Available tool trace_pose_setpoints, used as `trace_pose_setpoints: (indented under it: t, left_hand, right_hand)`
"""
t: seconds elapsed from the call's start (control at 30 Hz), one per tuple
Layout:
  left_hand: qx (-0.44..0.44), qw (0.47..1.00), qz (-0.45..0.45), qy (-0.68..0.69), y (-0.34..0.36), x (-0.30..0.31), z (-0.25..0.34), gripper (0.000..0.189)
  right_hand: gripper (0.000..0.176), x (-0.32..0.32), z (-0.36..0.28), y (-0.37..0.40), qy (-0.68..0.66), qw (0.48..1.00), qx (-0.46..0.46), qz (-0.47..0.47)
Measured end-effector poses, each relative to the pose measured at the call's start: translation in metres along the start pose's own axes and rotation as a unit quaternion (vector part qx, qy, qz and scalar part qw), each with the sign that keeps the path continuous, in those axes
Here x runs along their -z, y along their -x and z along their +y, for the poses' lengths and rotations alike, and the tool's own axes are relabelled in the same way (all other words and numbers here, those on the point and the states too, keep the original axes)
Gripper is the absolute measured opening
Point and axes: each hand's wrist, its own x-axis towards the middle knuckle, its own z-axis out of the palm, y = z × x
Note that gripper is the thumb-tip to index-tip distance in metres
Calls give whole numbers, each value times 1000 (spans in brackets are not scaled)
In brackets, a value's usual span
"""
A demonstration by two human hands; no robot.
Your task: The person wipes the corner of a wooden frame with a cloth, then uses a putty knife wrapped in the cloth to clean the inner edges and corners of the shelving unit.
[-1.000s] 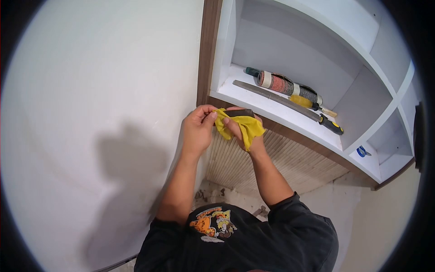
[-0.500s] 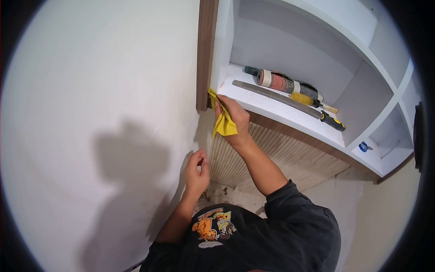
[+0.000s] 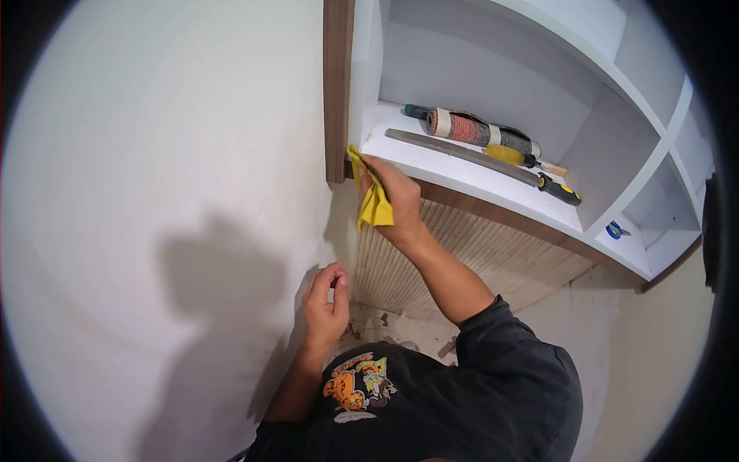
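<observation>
At the left front corner of the shelf [image 3: 454, 175], close to the trim [image 3: 336, 85], the right hand [image 3: 402, 199] is closed around the yellow cloth [image 3: 375, 208]. Whether the cloth touches the edge is hard to tell; its pinched part is hidden. Cloth hangs left of the knuckles. Open room separates the left hand [image 3: 326, 306], half-curled and seemingly empty, near the wall [image 3: 138, 138].

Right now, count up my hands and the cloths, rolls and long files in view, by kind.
Hands, left hand and right hand: 2
Yellow cloth: 1
Roll: 1
Long file: 1
Total: 5
</observation>
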Motion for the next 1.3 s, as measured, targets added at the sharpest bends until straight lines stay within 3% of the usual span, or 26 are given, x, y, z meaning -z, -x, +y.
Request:
trace_pose_setpoints:
  t: [0.07, 0.2, 0.33, 0.57, 0.7, 0.8, 0.9, 1.0, 1.1, 1.23, 1.3]
  left_hand:
    - [2, 1000, 3, 12, -2, -2, -3, 23]
    - [-1, 1000, 8, 11, -10, -1, -5, 23]
    - [5, 1000, 16, 15, -8, -3, -5, 23]
    - [-7, 1000, -15, 18, -13, -11, 0, 20]
    - [-30, 999, -10, 6, -21, -12, 2, 19]
    - [-32, 999, -7, 11, -25, -13, 4, 19]
    - [-37, 999, 0, 15, -24, -14, 2, 19]
    - [-41, 999, 9, 10, -28, -13, 4, 18]
    - [-32, 999, -1, 6, -26, -11, 3, 18]
    - [-40, 999, -4, -5, -25, -11, 3, 18]
    - [-38, 999, -2, -1, -22, -12, -1, 17]
  right_hand:
    - [28, 7, -12, -23, -9, 999, -35, 11]
    - [25, 2, -4, -9, -1, 1000, -7, -29]
    - [24, 5, -7, -7, -16, 999, -29, 6]
    - [27, 4, 3, 5, -5, 998, -15, -54]
    - [26, 4, -2, -9, 3, 1000, -6, 4]
    - [43, 0, 4, -3, 2, 999, 23, -30]
    - [41, 3, 0, 3, -29, 999, -6, -45]
    - [39, 2, 0, -6, -12, 1000, -10, 4]
    - [38, 1, 2, 1, 2, 999, 1, -45]
    - [25, 2, -4, -8, 2, 1000, -7, 22]
    - [25, 4, -4, -3, 5, 999, -11, -31]
